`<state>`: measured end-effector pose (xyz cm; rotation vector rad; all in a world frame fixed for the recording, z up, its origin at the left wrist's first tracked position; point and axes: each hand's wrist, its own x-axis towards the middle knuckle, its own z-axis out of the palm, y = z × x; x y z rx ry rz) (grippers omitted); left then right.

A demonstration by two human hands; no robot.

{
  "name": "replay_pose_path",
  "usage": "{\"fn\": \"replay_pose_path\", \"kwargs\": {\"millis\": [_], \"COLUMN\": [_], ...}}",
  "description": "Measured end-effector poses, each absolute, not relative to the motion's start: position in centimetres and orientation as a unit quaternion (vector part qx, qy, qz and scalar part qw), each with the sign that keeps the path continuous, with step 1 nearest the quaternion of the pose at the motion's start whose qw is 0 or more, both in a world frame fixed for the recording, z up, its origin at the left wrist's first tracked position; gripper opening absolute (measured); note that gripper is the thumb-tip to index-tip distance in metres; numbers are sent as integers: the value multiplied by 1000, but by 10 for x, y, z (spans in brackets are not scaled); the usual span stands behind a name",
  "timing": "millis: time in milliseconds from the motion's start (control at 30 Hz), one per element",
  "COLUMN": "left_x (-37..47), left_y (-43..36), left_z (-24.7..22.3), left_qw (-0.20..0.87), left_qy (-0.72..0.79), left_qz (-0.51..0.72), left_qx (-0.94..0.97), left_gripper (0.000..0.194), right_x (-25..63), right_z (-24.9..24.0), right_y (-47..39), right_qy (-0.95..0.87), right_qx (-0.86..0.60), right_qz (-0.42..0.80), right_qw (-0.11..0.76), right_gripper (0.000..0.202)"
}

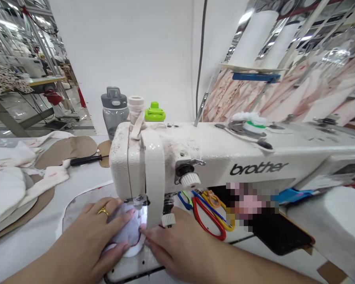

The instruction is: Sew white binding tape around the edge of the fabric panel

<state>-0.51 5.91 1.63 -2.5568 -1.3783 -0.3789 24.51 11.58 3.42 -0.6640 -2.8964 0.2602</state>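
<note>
A white fabric piece (135, 251) lies under the needle area of a white sewing machine (213, 142). On top of it sits a greyish, see-through template (87, 197) with a dark red line along its curved edge. My left hand (91, 230), with a gold ring, rests on the template left of the needle, fingers stretched and thumb apart. Right of the needle, my right hand (185, 242) has finger and thumb tips close together at the fabric's edge. Part of that hand is behind the machine's front lever and knob. A lamp lights the needle area, whose needle is hard to make out.
Cut fabric pieces (6, 193) and brown card shapes (71, 150) lie at left, near a black-handled screwdriver (85, 160). Red-handled scissors (208, 223) and a phone (279, 232) are under the machine arm. Behind stand a grey bottle (115, 112) and a green-lidded one (155, 112).
</note>
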Motion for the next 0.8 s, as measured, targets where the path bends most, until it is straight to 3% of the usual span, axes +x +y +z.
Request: {"fn": "replay_pose_path", "kwargs": {"millis": [133,600,800], "left_x": [3,-13,-6], "left_y": [64,78,77], "left_z": [23,26,21], "left_qw": [57,-19,32], "left_qy": [-408,-408,-415], "left_qz": [-179,-172,-204], "left_qx": [-893,-897,-886], "left_gripper": [27,35,32], "right_x": [243,240,239], "right_z": [37,33,34], "right_y": [116,117,119], "right_qy": [-967,-966,-962], "right_qx": [-232,-245,-264], "right_qz": [83,48,50], "right_qw": [68,63,44], "right_gripper": [26,29,29]}}
